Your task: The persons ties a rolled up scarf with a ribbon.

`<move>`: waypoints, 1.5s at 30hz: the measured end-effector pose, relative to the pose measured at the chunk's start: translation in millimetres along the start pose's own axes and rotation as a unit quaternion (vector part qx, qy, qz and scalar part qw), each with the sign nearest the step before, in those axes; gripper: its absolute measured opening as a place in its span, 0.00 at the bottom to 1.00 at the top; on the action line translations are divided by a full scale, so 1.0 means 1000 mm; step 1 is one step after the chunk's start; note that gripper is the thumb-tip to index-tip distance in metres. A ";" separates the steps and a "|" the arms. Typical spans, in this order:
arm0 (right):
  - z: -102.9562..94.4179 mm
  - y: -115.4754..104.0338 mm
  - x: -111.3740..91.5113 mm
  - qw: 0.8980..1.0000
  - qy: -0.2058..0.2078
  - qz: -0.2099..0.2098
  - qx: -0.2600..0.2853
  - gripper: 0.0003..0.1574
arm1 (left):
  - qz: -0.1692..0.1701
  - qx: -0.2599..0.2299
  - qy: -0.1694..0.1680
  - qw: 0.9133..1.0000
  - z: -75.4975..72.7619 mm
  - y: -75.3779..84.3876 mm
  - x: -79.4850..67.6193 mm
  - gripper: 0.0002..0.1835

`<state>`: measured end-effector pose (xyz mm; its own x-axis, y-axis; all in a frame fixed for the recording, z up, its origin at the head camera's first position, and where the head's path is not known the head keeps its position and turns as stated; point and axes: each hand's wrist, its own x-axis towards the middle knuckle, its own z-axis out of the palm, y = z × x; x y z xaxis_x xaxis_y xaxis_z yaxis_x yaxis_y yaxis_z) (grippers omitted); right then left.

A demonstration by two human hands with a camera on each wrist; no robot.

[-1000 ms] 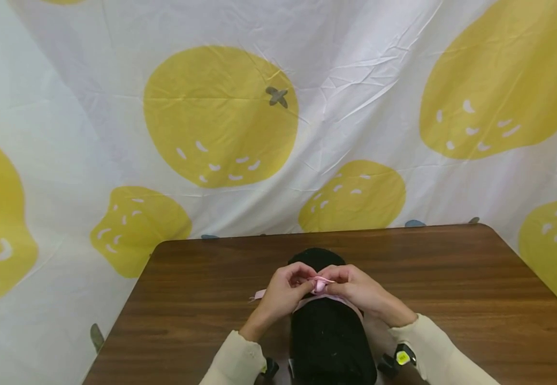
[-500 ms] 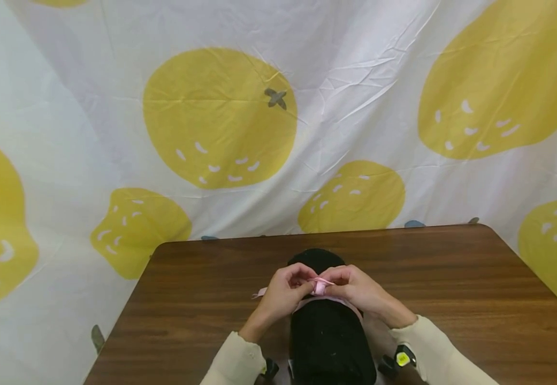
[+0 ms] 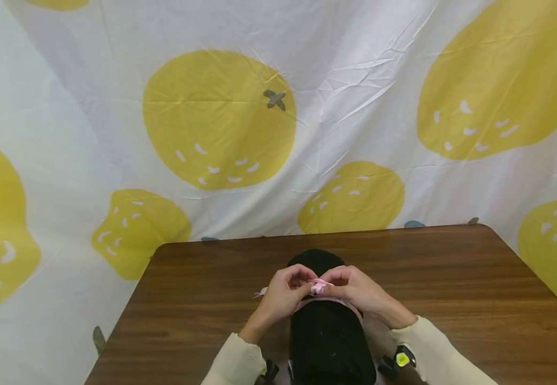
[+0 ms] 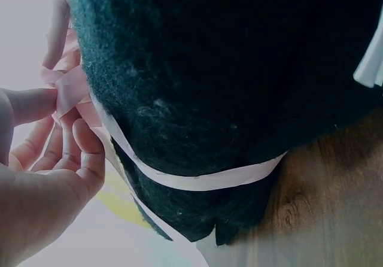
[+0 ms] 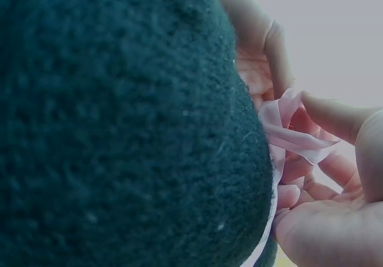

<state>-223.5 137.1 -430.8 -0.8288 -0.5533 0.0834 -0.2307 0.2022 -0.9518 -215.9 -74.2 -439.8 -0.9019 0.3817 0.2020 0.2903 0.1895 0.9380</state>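
Observation:
A dark, fuzzy, rounded bundle (image 3: 331,342) lies lengthwise before me, with a pink ribbon (image 4: 209,180) wrapped around it. Over its top, my left hand (image 3: 283,291) pinches the ribbon between thumb and fingers. My right hand (image 3: 362,291) pinches it from the other side, fingertips almost meeting the left ones. Ribbon folds and a loop (image 5: 287,114) show between the hands in the right wrist view. One loose ribbon tail (image 3: 261,292) sticks out left of the left hand. The fingers partly hide where the ribbon crosses.
The bundle rests on a brown wood-grain table (image 3: 201,299). Behind the table's far edge hangs a white curtain (image 3: 345,123) printed with yellow fruit. A small white strip (image 4: 371,60) shows at the bundle's side in the left wrist view.
The ribbon folds between the fingertips have changed shape, and the loose tail at left has drawn slightly closer to the left hand. Both hands stay nearly in place.

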 end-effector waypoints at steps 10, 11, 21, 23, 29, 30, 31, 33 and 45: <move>0.002 0.002 0.000 1.000 0.013 0.005 0.011 0.14 | 0.001 -0.004 0.007 1.000 0.002 0.000 0.000 0.05; 0.002 0.002 0.000 1.000 0.014 0.006 0.015 0.14 | 0.001 -0.005 0.007 1.000 0.002 0.000 0.000 0.05; 0.004 0.002 0.001 1.000 0.013 0.019 0.015 0.16 | 0.002 0.000 0.001 1.000 0.002 0.000 0.000 0.04; 0.004 0.003 0.001 1.000 0.018 0.024 0.010 0.16 | 0.002 0.000 -0.001 1.000 0.002 0.001 0.000 0.04; 0.003 0.003 0.001 0.999 0.031 0.015 -0.018 0.17 | 0.000 -0.003 -0.004 1.000 0.003 0.001 0.000 0.05; 0.003 0.004 0.001 0.999 0.032 0.012 -0.021 0.18 | -0.001 -0.003 -0.004 1.000 0.003 0.001 0.000 0.05; 0.003 0.004 0.001 0.999 0.032 0.008 -0.021 0.19 | -0.002 -0.003 -0.004 1.000 0.003 0.002 0.000 0.06; 0.003 0.003 0.001 0.999 0.032 0.005 -0.015 0.21 | -0.005 -0.005 -0.004 1.000 0.003 0.002 0.000 0.07; 0.005 -0.001 -0.002 0.998 0.052 0.013 0.038 0.30 | -0.009 -0.001 -0.001 1.000 0.004 0.004 -0.001 0.06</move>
<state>-219.4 133.7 -431.1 -0.8830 -0.4617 0.0841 -0.1721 0.1517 -0.9733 -213.1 -70.2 -437.6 -0.9063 0.3805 0.1841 0.2731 0.1947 0.9421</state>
